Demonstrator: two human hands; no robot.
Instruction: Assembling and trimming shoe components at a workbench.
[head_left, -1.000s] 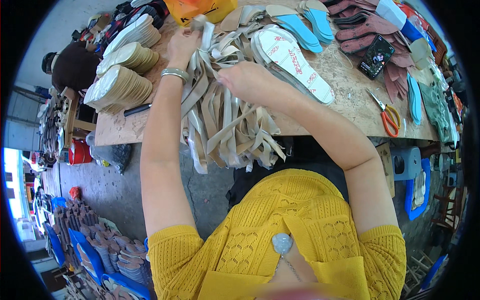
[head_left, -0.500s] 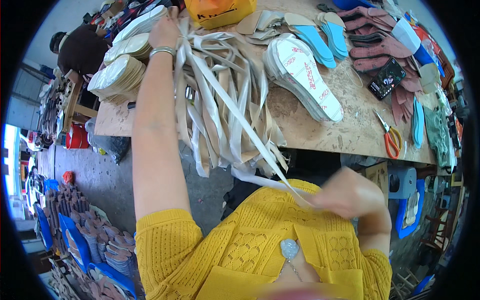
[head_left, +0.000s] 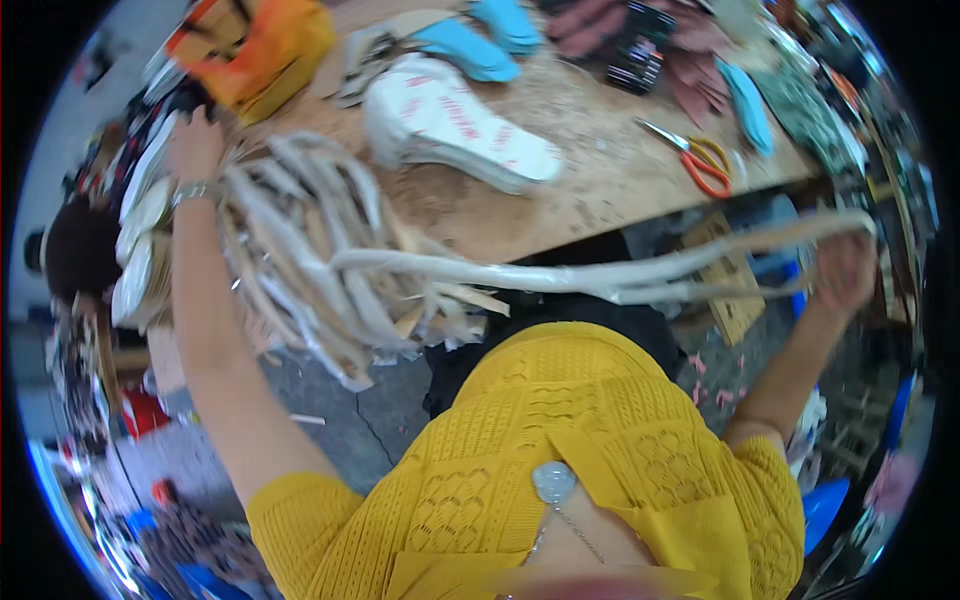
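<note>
A thick bundle of long, shiny whitish-and-beige strips (head_left: 300, 230) hangs over the left part of the worktable's front edge. At its gathered upper end my left hand (head_left: 195, 145) is closed on the strips, its fingertips blurred. My right hand (head_left: 845, 270) is far out to the right, closed on a long pale strip (head_left: 560, 278). That strip runs doubled from the bundle across the front of my body and bends over at my right hand. Just left of my left hand are stacks of white insoles (head_left: 145, 225).
On the wooden table (head_left: 580, 190) lie a stack of white printed insoles (head_left: 455, 125), blue-and-beige insoles (head_left: 465, 50), orange-and-yellow-handled scissors (head_left: 705, 168), a phone (head_left: 640, 48) and pinkish pieces (head_left: 695, 75). A yellow-orange bag (head_left: 265, 65) stands at the back left. Another person (head_left: 80, 250) is beyond the stacks.
My right hand has swung from in front of my chest far to the right, drawing the strip out with it. The view has turned, so table things appear further left.
</note>
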